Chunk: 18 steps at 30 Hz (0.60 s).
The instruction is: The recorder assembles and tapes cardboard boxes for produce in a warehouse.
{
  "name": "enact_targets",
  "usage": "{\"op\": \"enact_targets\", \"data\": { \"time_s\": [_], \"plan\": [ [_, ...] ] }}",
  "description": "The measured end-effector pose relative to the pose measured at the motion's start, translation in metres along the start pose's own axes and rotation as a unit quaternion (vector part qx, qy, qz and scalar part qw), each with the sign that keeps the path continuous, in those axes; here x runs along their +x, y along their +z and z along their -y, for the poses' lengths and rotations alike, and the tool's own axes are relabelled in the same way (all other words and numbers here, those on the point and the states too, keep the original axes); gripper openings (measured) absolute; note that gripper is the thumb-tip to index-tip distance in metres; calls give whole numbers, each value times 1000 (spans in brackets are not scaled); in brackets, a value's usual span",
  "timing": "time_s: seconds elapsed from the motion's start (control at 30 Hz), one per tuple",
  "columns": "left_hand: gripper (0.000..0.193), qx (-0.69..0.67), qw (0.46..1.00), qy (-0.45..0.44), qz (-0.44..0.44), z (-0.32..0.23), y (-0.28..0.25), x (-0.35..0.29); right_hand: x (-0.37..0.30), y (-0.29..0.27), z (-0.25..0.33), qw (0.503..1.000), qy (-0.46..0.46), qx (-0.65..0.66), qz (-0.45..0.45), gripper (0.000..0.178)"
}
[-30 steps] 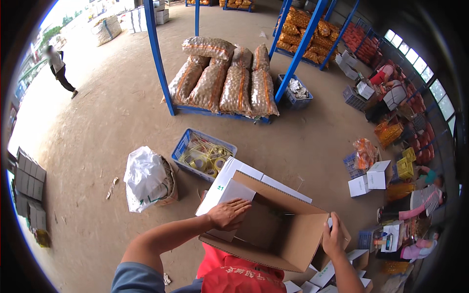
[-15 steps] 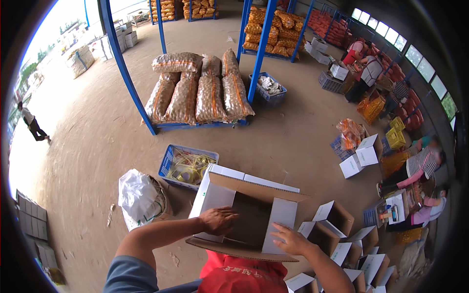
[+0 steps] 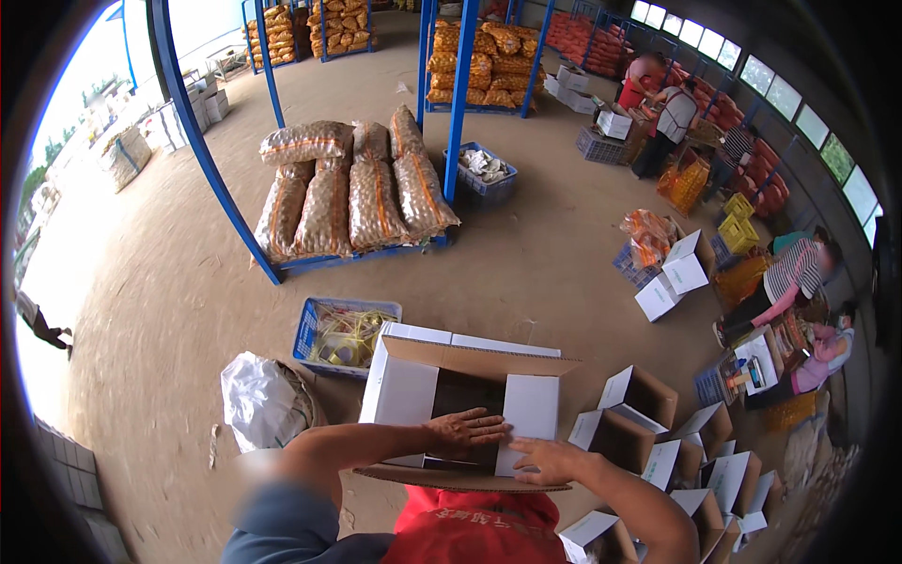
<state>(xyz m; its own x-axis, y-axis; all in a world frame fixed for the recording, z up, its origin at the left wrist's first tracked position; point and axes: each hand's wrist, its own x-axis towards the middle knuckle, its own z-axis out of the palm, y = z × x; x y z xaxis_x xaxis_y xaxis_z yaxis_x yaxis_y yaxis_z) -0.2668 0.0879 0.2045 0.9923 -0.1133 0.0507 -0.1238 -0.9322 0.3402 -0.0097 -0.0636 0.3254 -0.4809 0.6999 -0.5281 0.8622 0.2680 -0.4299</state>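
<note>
In front of me is a cardboard box (image 3: 402, 399), white outside and brown inside. Its two short white flaps lie folded inward, while the long brown flaps stand outward at the far and near sides. My left hand (image 3: 467, 430) reaches flat across the dark gap between the short flaps, fingers stretched out and their tips by the right flap (image 3: 532, 404). On the lower part of that flap rests my right hand (image 3: 547, 461), fingers loosely extended, holding nothing. What lies inside the box is too dark to make out.
A blue crate (image 3: 306, 343) with tape rolls and straps stands beyond the box; a white sack (image 3: 258, 399) sits left. Several opened cartons (image 3: 639, 399) crowd the right. Filled mesh sacks (image 3: 376, 202) lie on a blue rack. Co-workers (image 3: 794, 282) are at the far right.
My left hand has moved right from the left flap across the opening. The right hand stays on the right flap, slightly shifted. The view has turned a little to the right.
</note>
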Motion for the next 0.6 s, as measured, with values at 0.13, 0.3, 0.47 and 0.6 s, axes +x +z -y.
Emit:
{"op": "enact_targets", "data": {
  "time_s": [0.13,0.3,0.47,0.6],
  "plan": [
    [90,7,997,-31,72,-9,-19,2,23,-59,8,954,-54,29,-293,24],
    [87,-50,984,-77,151,-8,-31,6,73,-120,3,819,-6,-125,-559,35],
    [81,-33,986,-71,148,0,-9,2,74,-97,8,938,71,-27,-337,45],
    [76,-52,983,-111,138,1,3,4,60,-41,27,963,59,-140,-222,55]
  ]
}}
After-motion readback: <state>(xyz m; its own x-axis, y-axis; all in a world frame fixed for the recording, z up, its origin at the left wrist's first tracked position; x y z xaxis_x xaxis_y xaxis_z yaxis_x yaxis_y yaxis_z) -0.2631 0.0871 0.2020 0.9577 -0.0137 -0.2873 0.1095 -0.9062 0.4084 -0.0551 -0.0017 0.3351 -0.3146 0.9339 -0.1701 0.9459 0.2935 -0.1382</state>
